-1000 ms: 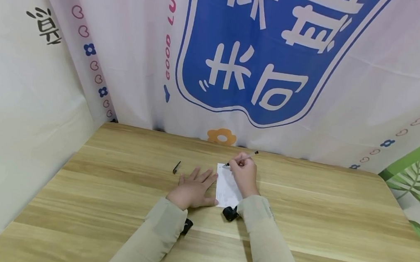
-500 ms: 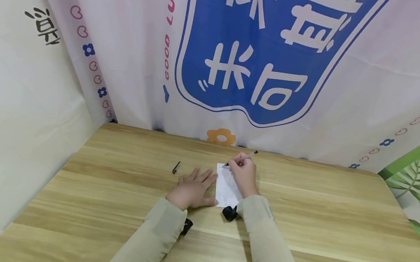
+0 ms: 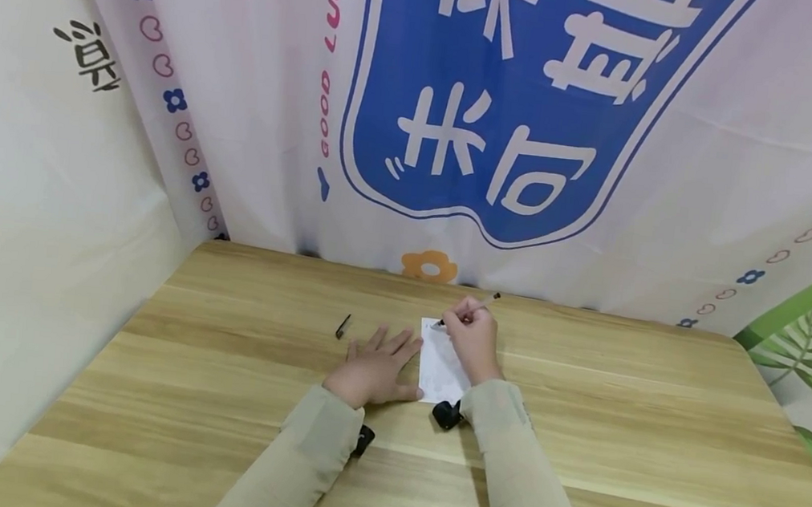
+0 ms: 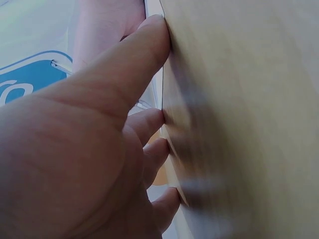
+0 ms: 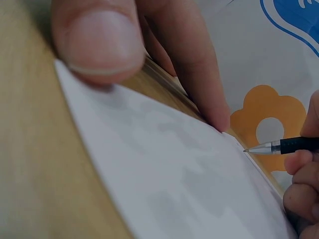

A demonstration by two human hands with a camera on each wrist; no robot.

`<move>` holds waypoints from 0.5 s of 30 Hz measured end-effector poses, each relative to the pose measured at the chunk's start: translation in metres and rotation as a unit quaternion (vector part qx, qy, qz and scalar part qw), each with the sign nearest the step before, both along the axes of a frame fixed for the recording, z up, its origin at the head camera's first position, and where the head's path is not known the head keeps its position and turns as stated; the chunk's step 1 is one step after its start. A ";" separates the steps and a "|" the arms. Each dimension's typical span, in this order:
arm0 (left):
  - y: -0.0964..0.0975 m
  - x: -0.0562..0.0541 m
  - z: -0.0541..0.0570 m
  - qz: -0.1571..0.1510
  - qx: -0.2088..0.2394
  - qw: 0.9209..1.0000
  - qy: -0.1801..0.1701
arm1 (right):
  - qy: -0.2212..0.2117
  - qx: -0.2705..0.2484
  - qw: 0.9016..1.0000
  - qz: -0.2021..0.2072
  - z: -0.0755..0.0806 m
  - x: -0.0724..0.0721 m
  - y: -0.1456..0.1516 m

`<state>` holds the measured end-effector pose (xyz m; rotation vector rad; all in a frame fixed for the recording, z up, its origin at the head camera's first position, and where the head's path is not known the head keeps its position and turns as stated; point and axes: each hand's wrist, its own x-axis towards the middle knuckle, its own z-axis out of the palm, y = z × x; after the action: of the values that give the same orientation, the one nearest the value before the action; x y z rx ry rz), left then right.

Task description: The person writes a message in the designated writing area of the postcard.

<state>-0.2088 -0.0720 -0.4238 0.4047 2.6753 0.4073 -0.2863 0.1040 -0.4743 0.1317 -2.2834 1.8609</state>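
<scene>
A small white sheet of paper [image 3: 439, 367] lies on the wooden table. My right hand [image 3: 474, 342] pinches a pen [image 3: 489, 299] with a clear barrel and black ends, its tip at the upper part of the sheet. In the right wrist view the pen [image 5: 294, 145] shows a metal point at the paper [image 5: 164, 154]. My left hand [image 3: 376, 370] lies with fingers spread at the sheet's left edge. Its thumb and a fingertip touch the paper, as the right wrist view shows. A dark pen cap [image 3: 343, 327] lies left of that hand.
The wooden table [image 3: 615, 433] reaches back to a printed cloth [image 3: 266, 112] with a blue panel and an orange flower. A pale cloth [image 3: 54, 215] borders the left side. Black wrist cameras are seen at the left wrist [image 3: 364, 441] and the right wrist [image 3: 446, 415].
The pen's upper end has tilted slightly while its tip stays near the top of the sheet. The left hand stays in place. The whole head view has shifted very slightly.
</scene>
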 end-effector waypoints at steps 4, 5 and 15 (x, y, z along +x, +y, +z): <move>0.001 -0.001 -0.001 0.001 0.001 1.000 0.002 | 0.013 -0.003 1.000 -0.015 0.001 -0.001 0.000; 0.001 -0.001 -0.001 0.001 0.000 1.000 0.001 | 0.022 -0.003 0.999 -0.024 0.001 -0.001 0.001; 0.001 0.000 0.001 0.000 0.003 1.000 -0.004 | 0.050 -0.009 0.997 -0.052 0.001 -0.001 0.003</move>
<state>-0.2090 -0.0712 -0.4224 0.4047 2.6661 0.4155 -0.2868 0.1069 -0.4728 0.0997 -2.1634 1.7827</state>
